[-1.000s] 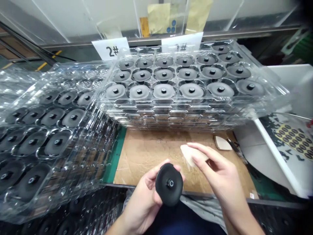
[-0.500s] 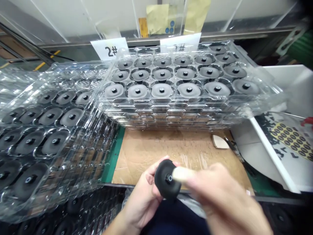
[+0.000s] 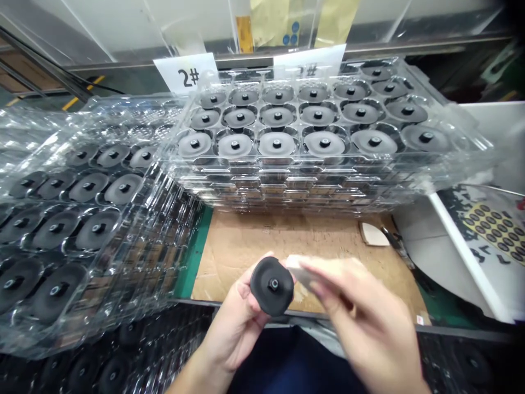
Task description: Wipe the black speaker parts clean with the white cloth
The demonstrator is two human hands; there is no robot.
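My left hand (image 3: 234, 331) grips a round black disc (image 3: 264, 298) from behind and below, its small central knob facing up toward me. Close by on the right, my right hand (image 3: 371, 328) pinches a whitish flat pad (image 3: 299, 269) between thumb and fingers. That pad reaches to the disc's right edge; whether it touches cannot be made out. Both hands are over the near edge of a brown cardboard sheet (image 3: 262, 235). The same kind of black disc (image 3: 277, 143) fills the pockets of a stack of clear plastic trays (image 3: 283, 183) behind.
More tray stacks (image 3: 135, 230) with discs stand at the left. Another whitish pad (image 3: 375, 235) and a dark slim tool (image 3: 397, 246) lie at the cardboard's right. A white bin (image 3: 467, 257) there holds a yellow sticker sheet (image 3: 494, 227) and small black pieces. Paper signs (image 3: 186, 74) hang behind.
My right hand has drawn the pad from over the disc's centre to its right edge. The disc has shifted slightly up and left in view and now faces me more squarely.
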